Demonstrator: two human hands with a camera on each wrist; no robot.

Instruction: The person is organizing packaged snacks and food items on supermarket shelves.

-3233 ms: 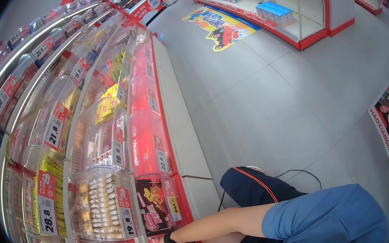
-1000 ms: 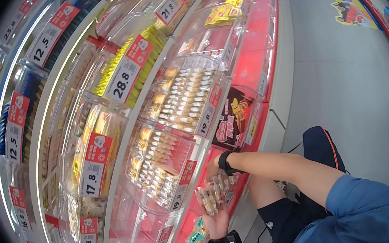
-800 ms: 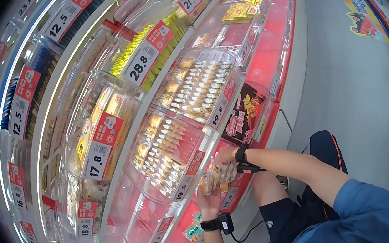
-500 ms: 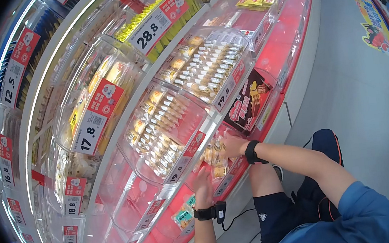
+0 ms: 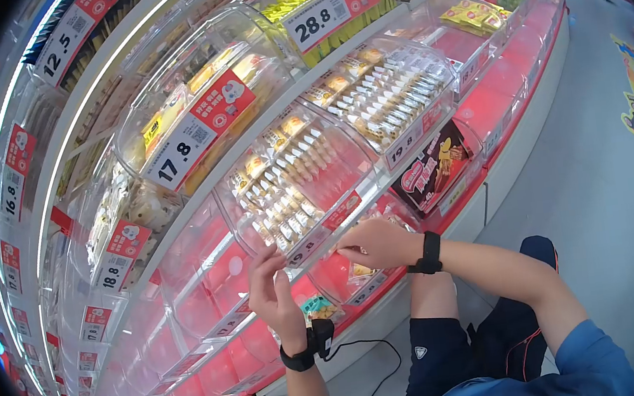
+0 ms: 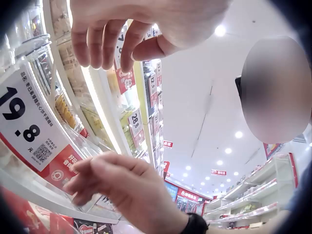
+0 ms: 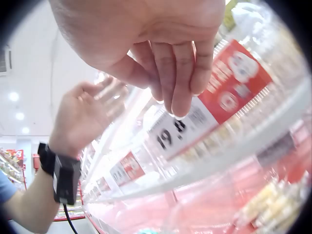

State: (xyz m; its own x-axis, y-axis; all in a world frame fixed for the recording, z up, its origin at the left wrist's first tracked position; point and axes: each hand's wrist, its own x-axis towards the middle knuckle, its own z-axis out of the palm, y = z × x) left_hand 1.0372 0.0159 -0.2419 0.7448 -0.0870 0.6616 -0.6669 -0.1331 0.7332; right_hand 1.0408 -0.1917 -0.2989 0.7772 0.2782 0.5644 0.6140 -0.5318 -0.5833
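Grip of the right hand (image 5: 385, 243): fingers loosely bent and set close together, nothing seen held. Grip of the left hand (image 5: 275, 300): raised, fingers apart and slightly curled, likewise nothing seen held. Both hands stand before the front edge of the display shelf, apart from each other. In the right wrist view the right fingertips overlap a 19.8 price label (image 7: 183, 129); contact cannot be confirmed.

Nearest the right hand, wrapped snacks (image 5: 360, 270) lie in the red lowest tier (image 5: 504, 87), just below that hand and close to the tier's front edge; the hand hides part of them. Beside them, below the left hand's side, lies a green packet (image 5: 318, 307). Along the same tier, toward its right end, a dark printed box (image 5: 435, 169) sits tilted behind the front rail.

One tier up, a clear bin (image 5: 355, 151) carries rows of individually wrapped biscuits (image 5: 285, 190), its front right portion showing bare pink floor. A second row of biscuits (image 5: 391, 95) fills the next bin to the right. Further up stand a 17.8 label (image 5: 201, 141) and a 28.8 label (image 5: 321, 24), the latter fronting yellow-green packs.

Both wrists wear black bands; a black cable (image 5: 392, 346) runs from the left wrist unit (image 5: 323, 336). Blue sleeve and dark shorts show at the lower edge of the head view.
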